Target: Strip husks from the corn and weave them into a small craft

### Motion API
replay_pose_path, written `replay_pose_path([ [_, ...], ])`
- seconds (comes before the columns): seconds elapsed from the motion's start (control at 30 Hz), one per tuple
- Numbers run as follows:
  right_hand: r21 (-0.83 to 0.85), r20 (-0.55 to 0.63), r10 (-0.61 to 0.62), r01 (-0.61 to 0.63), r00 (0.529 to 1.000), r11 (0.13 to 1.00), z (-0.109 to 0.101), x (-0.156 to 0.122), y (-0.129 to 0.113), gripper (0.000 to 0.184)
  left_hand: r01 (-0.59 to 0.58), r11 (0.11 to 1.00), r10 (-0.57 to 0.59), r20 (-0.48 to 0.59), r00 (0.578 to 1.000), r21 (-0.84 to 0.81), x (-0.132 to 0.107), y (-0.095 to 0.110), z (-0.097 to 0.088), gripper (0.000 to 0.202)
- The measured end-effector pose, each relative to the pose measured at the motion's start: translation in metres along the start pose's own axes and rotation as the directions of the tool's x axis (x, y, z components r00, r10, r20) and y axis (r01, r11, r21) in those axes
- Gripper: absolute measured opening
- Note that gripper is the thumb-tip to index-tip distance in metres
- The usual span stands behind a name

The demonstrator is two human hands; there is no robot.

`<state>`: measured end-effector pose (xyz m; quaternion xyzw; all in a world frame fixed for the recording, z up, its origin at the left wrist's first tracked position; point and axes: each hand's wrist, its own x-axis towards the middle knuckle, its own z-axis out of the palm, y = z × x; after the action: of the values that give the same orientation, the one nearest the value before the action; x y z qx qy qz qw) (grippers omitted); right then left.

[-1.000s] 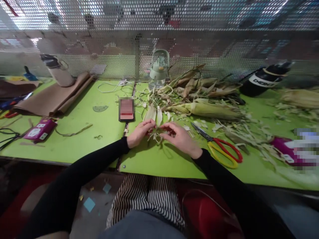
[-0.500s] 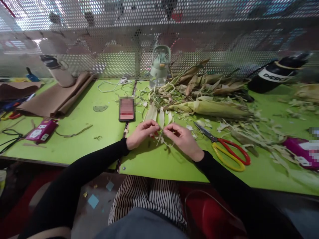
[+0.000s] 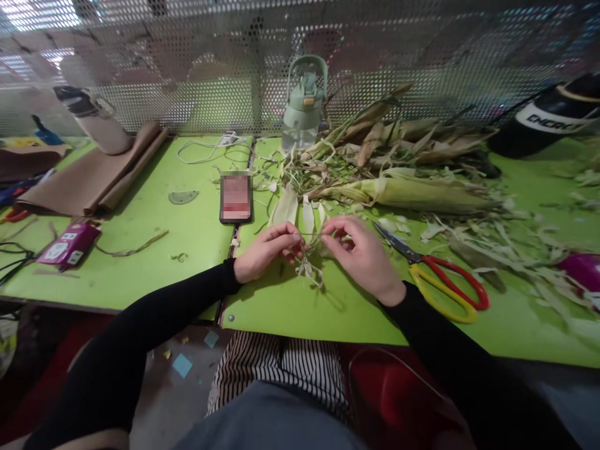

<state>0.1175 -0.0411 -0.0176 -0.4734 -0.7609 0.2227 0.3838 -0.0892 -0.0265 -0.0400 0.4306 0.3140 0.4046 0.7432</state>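
Observation:
My left hand (image 3: 268, 251) is closed in a pinch on a small bundle of corn husk strips (image 3: 308, 270), whose frayed ends hang below the fingers. A thin strand (image 3: 310, 235) runs from there to my right hand (image 3: 363, 257), which pinches its other end between thumb and forefinger. Just beyond my fingers, pale flat husk pieces (image 3: 284, 207) lie on the green table. Scissors (image 3: 415, 256) with one red and one yellow handle lie to the right of my right hand, blades slightly apart.
Behind are a husk-wrapped corn cob (image 3: 422, 192), a heap of dry husks (image 3: 398, 144) and a green water bottle (image 3: 304, 106). A phone (image 3: 235, 197) lies left of my hands. Further out are a black bottle (image 3: 534, 122), brown paper (image 3: 89, 181) and a purple packet (image 3: 69, 245).
My right hand has moved right, away from my left, drawing the thin strand out between them. The bundle's frayed ends show more clearly. The camera view has shifted slightly.

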Motion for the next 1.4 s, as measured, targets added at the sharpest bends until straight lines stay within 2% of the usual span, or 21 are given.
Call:
replay_pose_path([
  [0.07,-0.073,-0.070,-0.082,0.077,0.994,0.994,-0.001,-0.002,-0.001,0.005,0.005,1.000,-0.005,-0.009,1.000,-0.007,0.000,0.000,0.000,0.021],
  [0.2,-0.069,0.121,-0.180,0.189,0.976,0.980,0.001,-0.004,-0.001,0.010,-0.006,1.000,0.005,-0.023,1.000,-0.010,-0.001,0.000,0.000,0.019],
  [0.3,-0.039,0.183,-0.195,0.205,0.964,0.978,0.004,-0.003,0.003,0.014,-0.017,1.000,0.017,-0.016,1.000,-0.003,-0.001,0.000,0.001,0.020],
  [0.43,0.017,0.164,-0.214,0.214,0.963,0.977,0.004,-0.002,0.004,0.009,-0.004,1.000,0.004,-0.014,1.000,0.027,-0.002,0.001,0.003,0.021],
  [0.73,0.103,0.126,-0.238,0.226,0.963,0.969,-0.003,-0.003,-0.003,0.016,0.036,0.999,-0.036,-0.029,0.999,0.015,-0.002,0.002,0.003,0.020],
  [0.8,0.093,0.125,-0.275,0.265,0.953,0.960,-0.002,-0.004,-0.004,0.013,0.055,0.998,-0.055,-0.016,0.998,0.005,-0.002,0.001,0.004,0.020],
  [0.9,0.042,0.115,-0.391,0.389,0.913,0.920,0.003,-0.007,-0.006,0.009,0.076,0.997,-0.076,0.015,0.997,0.012,-0.003,0.002,0.005,0.022],
  [0.97,-0.016,0.096,-0.461,0.464,0.882,0.886,0.007,-0.009,-0.007,0.007,0.063,0.996,-0.064,0.025,0.998,0.061,-0.004,0.003,0.006,0.022],
  [1.03,-0.082,0.067,-0.481,0.485,0.874,0.870,0.008,-0.010,-0.008,0.006,0.039,0.987,-0.043,0.025,0.999,0.156,-0.005,0.005,0.007,0.021],
  [1.1,-0.100,0.021,-0.469,0.468,0.883,0.878,0.009,-0.011,-0.008,0.007,0.011,0.966,-0.018,0.025,1.000,0.260,-0.006,0.007,0.008,0.020],
  [1.17,0.004,-0.001,-0.435,0.435,0.900,0.900,0.009,-0.011,-0.009,0.007,-0.003,0.939,-0.012,0.042,0.999,0.344,-0.008,0.009,0.009,0.021],
  [1.23,0.193,0.054,-0.390,0.374,0.919,0.907,0.011,-0.012,-0.010,0.008,-0.013,0.911,-0.016,0.067,0.998,0.413,-0.009,0.010,0.010,0.021],
  [1.3,0.326,0.150,-0.319,0.258,0.936,0.910,0.013,-0.013,-0.010,0.010,-0.024,0.885,-0.009,0.067,0.998,0.465,-0.007,0.009,0.008,0.022],
  [1.4,0.367,0.218,-0.158,0.069,0.963,0.928,0.016,-0.013,-0.008,0.014,-0.069,0.881,0.063,0.030,0.998,0.467,-0.002,0.008,0.002,0.022],
])
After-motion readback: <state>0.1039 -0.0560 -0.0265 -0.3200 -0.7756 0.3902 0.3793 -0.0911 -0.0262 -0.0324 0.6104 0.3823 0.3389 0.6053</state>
